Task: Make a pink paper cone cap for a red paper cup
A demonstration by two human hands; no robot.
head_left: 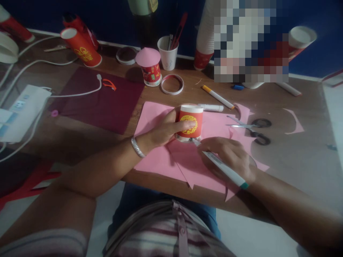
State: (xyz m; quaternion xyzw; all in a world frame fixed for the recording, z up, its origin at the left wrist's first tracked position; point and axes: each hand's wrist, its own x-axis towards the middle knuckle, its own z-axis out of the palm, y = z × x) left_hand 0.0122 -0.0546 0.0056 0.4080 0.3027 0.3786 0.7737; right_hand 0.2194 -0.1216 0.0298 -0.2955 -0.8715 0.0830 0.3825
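My left hand (167, 128) is wrapped round a short red paper cup (190, 119) with a yellow round emblem, its thumb lying across the front. A white band with dark marks runs along the cup's lower edge. My right hand (227, 155) grips a white marker (223, 169) with a green end. The marker's tip is at the cup's lower band; whether it touches cannot be told. Beneath both hands lie sheets of pink paper (158, 157). Just behind the cup is another white marker (211, 107).
Black-handled scissors (258, 132) and pink offcuts lie to the right, with an orange-ended marker (218, 97) farther back. Behind stand a red cup with a pink cone top (148, 62), a tape roll (172, 85) and a white pen cup (168, 53). A power strip (25, 110) trails cables at left.
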